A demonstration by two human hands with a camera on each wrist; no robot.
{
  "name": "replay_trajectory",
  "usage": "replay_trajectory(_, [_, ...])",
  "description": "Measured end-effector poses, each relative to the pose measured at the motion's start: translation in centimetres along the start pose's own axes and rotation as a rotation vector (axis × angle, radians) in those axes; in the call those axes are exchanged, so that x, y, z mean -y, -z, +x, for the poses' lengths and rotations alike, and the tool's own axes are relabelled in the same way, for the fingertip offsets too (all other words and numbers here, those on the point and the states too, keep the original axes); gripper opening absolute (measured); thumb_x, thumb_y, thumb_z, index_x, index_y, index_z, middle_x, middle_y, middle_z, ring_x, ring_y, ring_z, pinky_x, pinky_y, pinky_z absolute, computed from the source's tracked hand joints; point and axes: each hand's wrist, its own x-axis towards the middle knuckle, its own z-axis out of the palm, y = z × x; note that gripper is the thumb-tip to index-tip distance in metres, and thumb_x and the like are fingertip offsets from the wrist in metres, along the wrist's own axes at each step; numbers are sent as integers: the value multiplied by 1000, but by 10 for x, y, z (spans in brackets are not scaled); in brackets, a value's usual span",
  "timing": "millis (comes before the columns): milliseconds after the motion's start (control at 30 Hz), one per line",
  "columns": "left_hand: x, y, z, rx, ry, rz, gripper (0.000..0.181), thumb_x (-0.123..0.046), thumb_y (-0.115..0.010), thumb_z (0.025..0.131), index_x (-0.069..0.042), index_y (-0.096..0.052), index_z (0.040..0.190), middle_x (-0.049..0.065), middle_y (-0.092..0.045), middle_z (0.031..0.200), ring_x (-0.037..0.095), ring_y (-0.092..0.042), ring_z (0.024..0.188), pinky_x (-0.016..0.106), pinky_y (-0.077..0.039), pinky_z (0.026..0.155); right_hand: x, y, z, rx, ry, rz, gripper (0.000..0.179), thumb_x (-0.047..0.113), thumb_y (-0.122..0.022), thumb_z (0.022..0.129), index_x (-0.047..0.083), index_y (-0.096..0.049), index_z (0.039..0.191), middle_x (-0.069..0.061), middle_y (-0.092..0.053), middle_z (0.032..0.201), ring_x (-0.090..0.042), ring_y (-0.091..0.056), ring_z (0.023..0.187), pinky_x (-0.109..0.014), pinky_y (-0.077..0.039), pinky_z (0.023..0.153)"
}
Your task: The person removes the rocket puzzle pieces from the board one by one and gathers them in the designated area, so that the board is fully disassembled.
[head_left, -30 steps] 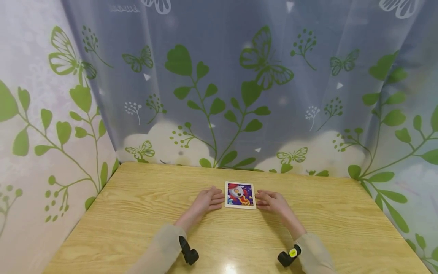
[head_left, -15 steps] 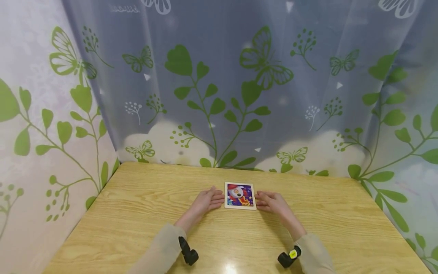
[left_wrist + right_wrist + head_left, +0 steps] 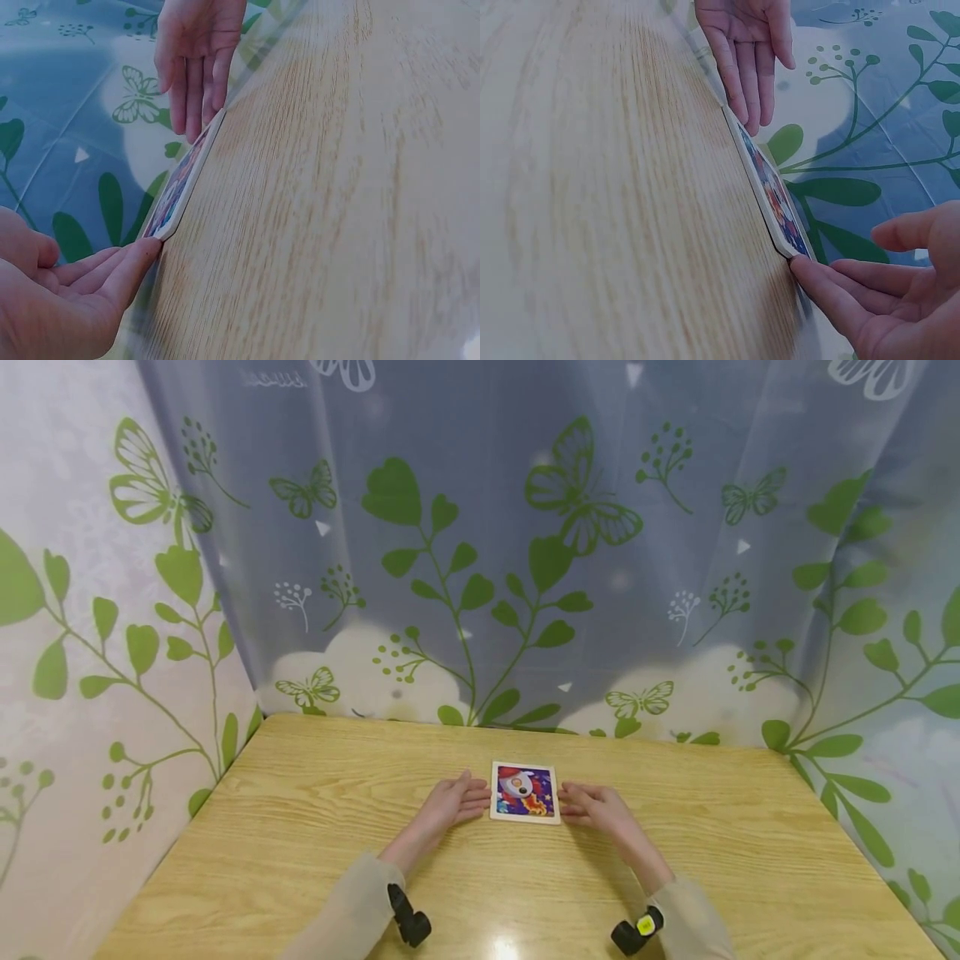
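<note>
Two hands flanking a picture tile [image 3: 525, 792], left hand [image 3: 448, 802] and right hand [image 3: 597, 804] touching its edges with straight fingers, leaf-print curtain [image 3: 480, 552] hanging behind the wooden table [image 3: 300, 827].

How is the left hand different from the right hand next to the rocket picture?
The left hand touches the left edge of the square rocket picture board; the right hand touches its right edge. The left wrist's camera is plain black; the right wrist's has a yellow spot. Both hands lie with straight fingers on the wooden table.
</note>
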Motion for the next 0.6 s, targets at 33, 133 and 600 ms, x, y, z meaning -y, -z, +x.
replay_trajectory(33, [0, 0, 0, 3, -3, 4, 57, -27, -26, 114, 19, -45, 140, 34, -56, 136, 40, -58, 127, 42, -51, 104, 0, 0, -1, 1, -2, 1, 49, 15, -43, 110, -23, -40, 141, -38, -49, 141, -40, -64, 117, -39, -57, 97])
replay_trajectory(133, [1, 2, 0, 15, -5, 8, 57, -28, -25, 114, 18, -45, 140, 33, -57, 136, 40, -59, 127, 41, -52, 103, 0, 0, -2, 5, -4, 6, 50, 16, -43, 110, -23, -40, 141, -38, -50, 141, -39, -65, 116, -39, -56, 97])
replay_trajectory(600, [1, 3, -5, 32, -3, -3, 58, -29, -26, 114, 19, -45, 140, 34, -56, 137, 41, -58, 128, 41, -52, 104, -3, 1, -6, 10, -2, 11, 48, 16, -44, 110, -22, -42, 141, -36, -52, 139, -33, -68, 111, -36, -57, 95])
